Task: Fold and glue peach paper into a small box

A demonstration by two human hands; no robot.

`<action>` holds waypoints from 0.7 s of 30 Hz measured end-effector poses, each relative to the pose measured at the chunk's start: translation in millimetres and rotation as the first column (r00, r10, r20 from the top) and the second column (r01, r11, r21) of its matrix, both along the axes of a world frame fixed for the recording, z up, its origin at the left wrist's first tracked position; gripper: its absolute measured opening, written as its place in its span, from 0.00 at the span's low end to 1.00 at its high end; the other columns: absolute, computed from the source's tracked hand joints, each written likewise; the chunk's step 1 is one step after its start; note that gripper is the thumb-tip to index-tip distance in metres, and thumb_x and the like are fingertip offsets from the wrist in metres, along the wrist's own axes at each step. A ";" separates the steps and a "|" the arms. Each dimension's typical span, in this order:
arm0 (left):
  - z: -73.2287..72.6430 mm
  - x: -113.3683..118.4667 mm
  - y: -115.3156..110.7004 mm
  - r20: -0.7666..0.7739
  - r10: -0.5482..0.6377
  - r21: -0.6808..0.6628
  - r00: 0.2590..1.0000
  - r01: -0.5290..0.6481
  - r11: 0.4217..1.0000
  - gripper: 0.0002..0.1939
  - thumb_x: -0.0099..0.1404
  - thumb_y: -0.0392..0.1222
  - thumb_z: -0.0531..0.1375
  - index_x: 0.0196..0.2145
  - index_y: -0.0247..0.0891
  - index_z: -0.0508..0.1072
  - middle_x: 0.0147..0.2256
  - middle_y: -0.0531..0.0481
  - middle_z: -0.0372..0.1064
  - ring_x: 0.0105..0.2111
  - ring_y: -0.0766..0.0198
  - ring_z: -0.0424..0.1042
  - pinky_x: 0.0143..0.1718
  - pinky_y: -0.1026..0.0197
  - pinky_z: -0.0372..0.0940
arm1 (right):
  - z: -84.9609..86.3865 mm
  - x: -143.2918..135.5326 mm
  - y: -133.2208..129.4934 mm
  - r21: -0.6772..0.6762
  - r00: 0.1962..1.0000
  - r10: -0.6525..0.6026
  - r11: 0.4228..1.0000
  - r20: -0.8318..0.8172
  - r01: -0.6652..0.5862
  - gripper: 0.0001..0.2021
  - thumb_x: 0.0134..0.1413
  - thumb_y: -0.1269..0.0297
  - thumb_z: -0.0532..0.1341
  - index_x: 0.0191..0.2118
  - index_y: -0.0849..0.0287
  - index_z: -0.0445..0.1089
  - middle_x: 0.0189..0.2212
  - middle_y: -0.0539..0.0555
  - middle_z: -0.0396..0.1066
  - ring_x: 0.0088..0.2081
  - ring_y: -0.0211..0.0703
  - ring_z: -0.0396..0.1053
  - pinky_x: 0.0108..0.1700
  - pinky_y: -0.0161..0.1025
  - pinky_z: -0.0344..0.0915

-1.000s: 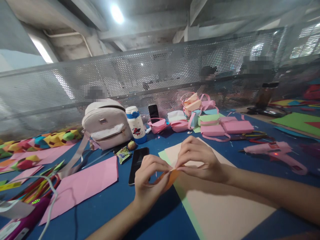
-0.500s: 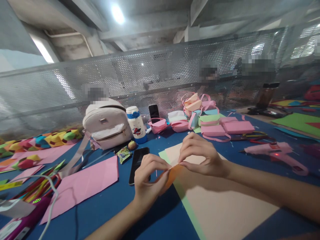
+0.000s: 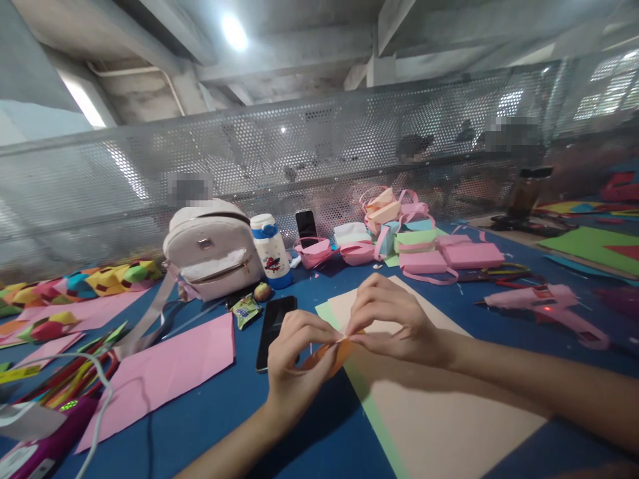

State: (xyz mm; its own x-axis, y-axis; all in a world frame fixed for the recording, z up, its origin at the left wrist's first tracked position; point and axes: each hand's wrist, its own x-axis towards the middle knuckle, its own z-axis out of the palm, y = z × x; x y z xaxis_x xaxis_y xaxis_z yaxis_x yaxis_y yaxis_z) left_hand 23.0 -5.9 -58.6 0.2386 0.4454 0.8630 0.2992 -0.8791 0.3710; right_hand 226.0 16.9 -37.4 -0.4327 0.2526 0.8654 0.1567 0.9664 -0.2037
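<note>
My left hand (image 3: 302,359) pinches a small piece of orange paper (image 3: 339,359) between thumb and fingers. On the same piece, from the right, the thumb and fingertips of my right hand (image 3: 392,319) are closed, nearly touching the left fingertips. The orange paper looks bent, and part of it is hidden behind the left thumb. Both hands are held above the left edge of a large peach paper sheet (image 3: 449,412), which lies over a green sheet (image 3: 372,406) on the blue table. A black phone (image 3: 272,329) lies just beyond my left hand.
Left are a pink sheet (image 3: 170,369), a white backpack (image 3: 214,246) and a purple device with a cable (image 3: 54,432). A bottle (image 3: 272,249) and several folded paper bags (image 3: 424,259) stand at the back. A pink glue gun (image 3: 549,309) with a red light lies right.
My right hand has shifted slightly left and down, bringing its fingertips closer to the left ones. The orange paper has turned and bent between them.
</note>
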 end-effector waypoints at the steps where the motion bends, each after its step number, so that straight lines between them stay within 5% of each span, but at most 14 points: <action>1: -0.2 -0.3 -0.1 -0.001 0.000 0.000 1.000 0.000 1.000 0.08 0.63 0.27 0.64 0.32 0.40 0.75 0.29 0.50 0.76 0.31 0.61 0.73 0.34 0.57 0.66 | -0.3 -0.2 -0.1 -0.005 1.000 -0.001 1.000 0.000 0.001 0.07 0.64 0.64 0.64 0.34 0.59 0.75 0.29 0.54 0.76 0.33 0.43 0.67 0.39 0.43 0.63; 21: -3.2 -0.8 -1.3 -0.005 -0.014 -0.016 1.000 0.014 1.000 0.08 0.63 0.28 0.64 0.32 0.39 0.73 0.30 0.51 0.74 0.32 0.62 0.72 0.36 0.57 0.64 | -2.0 -6.4 -5.0 -0.013 1.000 -0.013 1.000 0.016 0.013 0.03 0.62 0.67 0.66 0.37 0.59 0.76 0.30 0.53 0.76 0.35 0.44 0.67 0.41 0.44 0.63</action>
State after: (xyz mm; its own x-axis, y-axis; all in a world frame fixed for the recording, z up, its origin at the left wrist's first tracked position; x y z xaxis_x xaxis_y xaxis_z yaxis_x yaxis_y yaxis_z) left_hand 22.2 -7.2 -61.8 0.2489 0.4559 0.8545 0.2890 -0.8771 0.3837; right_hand 219.5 11.9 -39.4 -0.4432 0.2695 0.8549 0.1727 0.9615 -0.2136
